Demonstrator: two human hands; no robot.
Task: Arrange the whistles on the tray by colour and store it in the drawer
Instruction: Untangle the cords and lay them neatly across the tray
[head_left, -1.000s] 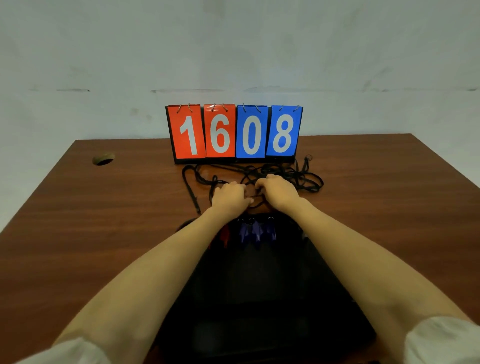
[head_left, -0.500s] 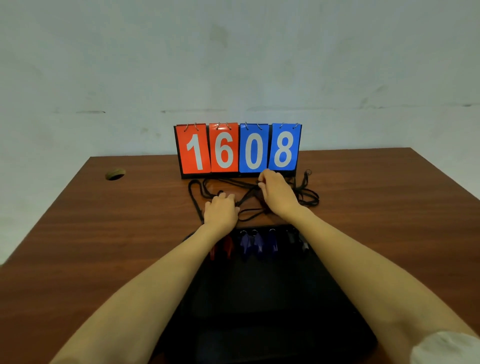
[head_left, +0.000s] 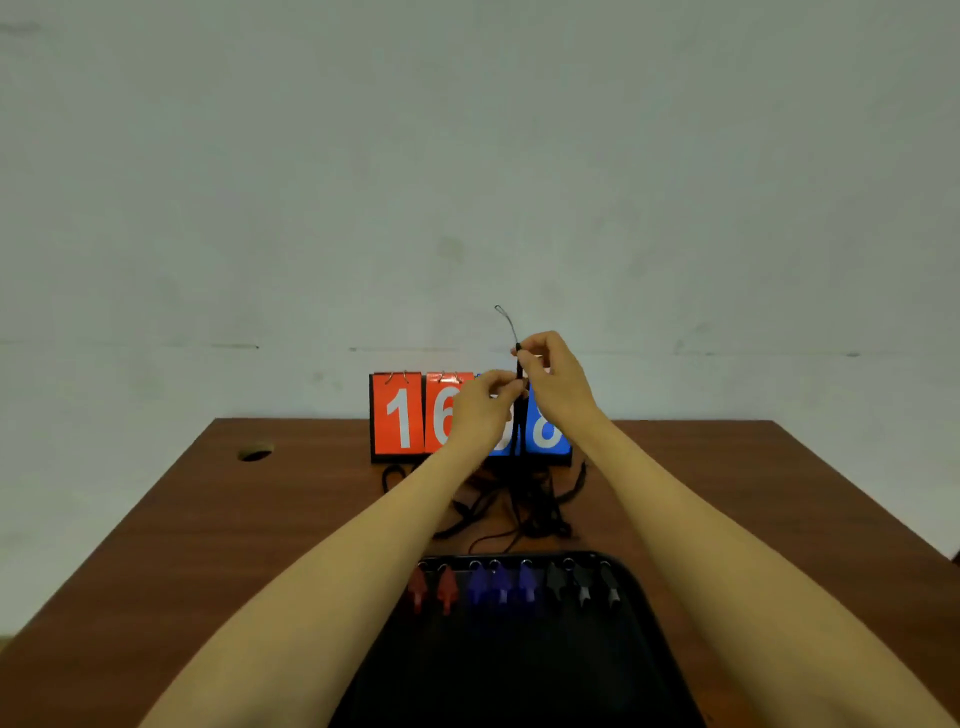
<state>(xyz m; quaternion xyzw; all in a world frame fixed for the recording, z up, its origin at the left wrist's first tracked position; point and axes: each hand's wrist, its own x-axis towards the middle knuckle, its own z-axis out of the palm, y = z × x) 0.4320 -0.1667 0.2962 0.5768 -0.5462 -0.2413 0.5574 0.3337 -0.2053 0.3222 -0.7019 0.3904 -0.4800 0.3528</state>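
Plain room: wooden desk (head_left: 218, 519), scoreboard (head_left: 400, 415)

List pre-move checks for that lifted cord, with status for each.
1. Two-hand grip: ok. The left hand and right hand both pinch the lanyard, which is raised above the table.
2. Lanyard free of the pile: cannot tell. Its lower run drops toward the tangled cords.
3. Colour grouping: ok. The red whistles, blue whistles and black whistles sit in a row at the far edge of the tray.
4. Whistle on the held lanyard: cannot tell. None is visible.
5. Drawer ready: cannot tell. It is not in view.
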